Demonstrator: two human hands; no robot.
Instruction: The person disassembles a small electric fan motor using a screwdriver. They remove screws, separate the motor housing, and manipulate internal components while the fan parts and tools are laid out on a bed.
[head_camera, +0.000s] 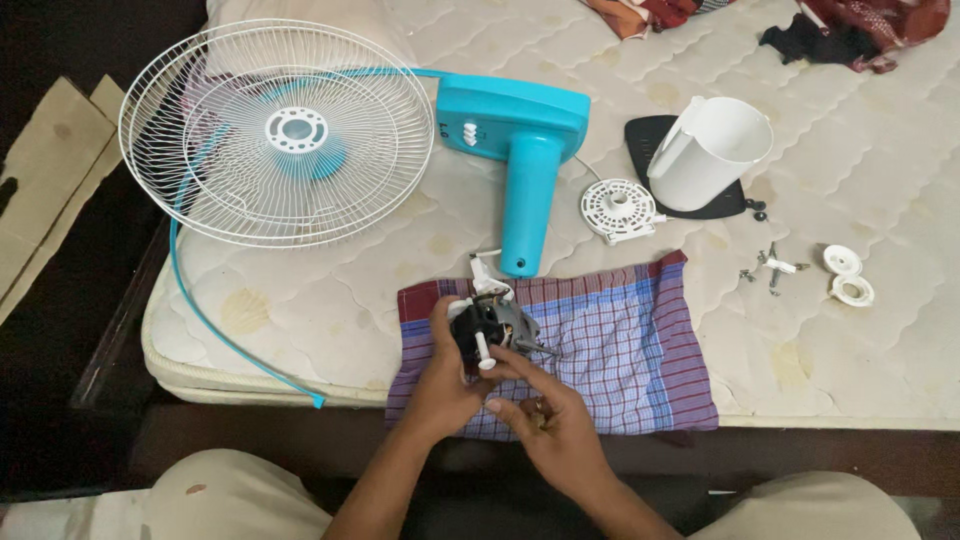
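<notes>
Head view looks down on a quilted mattress (850, 330) where a dismantled fan lies in parts. Near the front edge, a checked cloth (620, 350) is spread flat, and over its left end both hands work on a small fan motor (490, 322), dark-bodied with white plastic fittings and a short white shaft pointing toward the person. The left hand (445, 385) curls around the motor's left side, thumb up along it, gripping it just above the cloth. The right hand (550, 425) sits just below, fingers drawn together with the fingertips touching the shaft end.

One white wire fan guard (275, 130) lies at the upper left, with a loose blue rim strip (200, 300) curving from it down past the mattress edge. One blue fan housing with its neck (520, 150) lies beside the guard, just above the cloth. To the right are one round white vented disc (620, 210), one white motor cover (710, 150) tipped on its side on a dark flat plate (650, 135), its hollow facing up and showing nothing inside, a small scatter of screws and brackets (772, 266), and two white round caps (848, 275). Crumpled red and dark fabric (860, 30) lies along the far edge. Cardboard sheets (50, 170) rest on the dark floor at left.
</notes>
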